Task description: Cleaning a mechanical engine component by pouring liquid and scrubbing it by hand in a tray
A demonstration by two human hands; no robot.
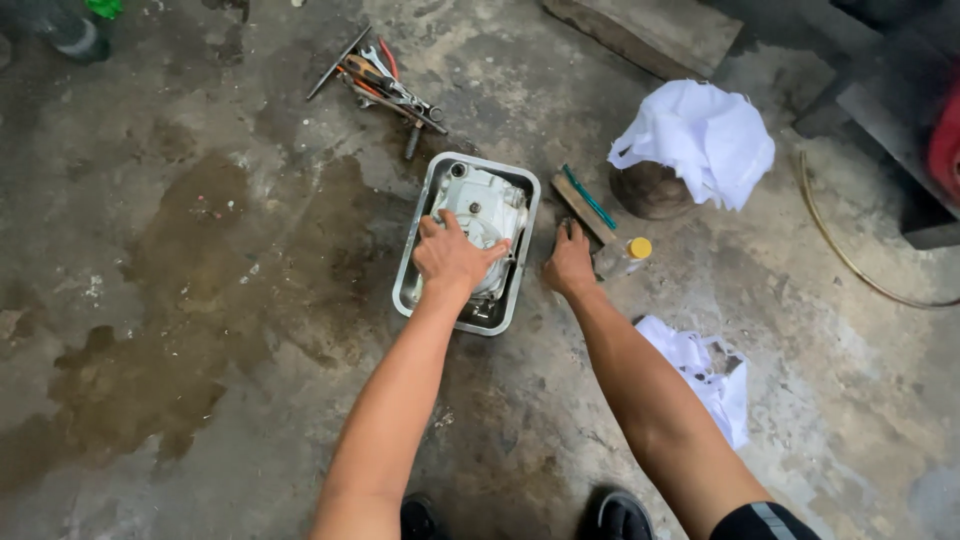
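I am pressing my left hand [452,256] spread on the grey engine part [484,208] in the metal tray [412,262] — my right hand [570,266] is lying flat on the floor [200,300] beside a brush [585,203], so next I should probably grasp it.

I see a dull cast-metal engine part [485,215] in a shiny steel tray [408,270], on rough, stained concrete floor [180,300]. Soft white cloth [700,135] drapes nearby; the hand tools [385,85] look metallic.

Both bare arms are extended forward and down. Left hand [452,258] is laid palm-down, fingers spread and curled. Right hand [570,265] is pressed flat on the floor, fingers forward.
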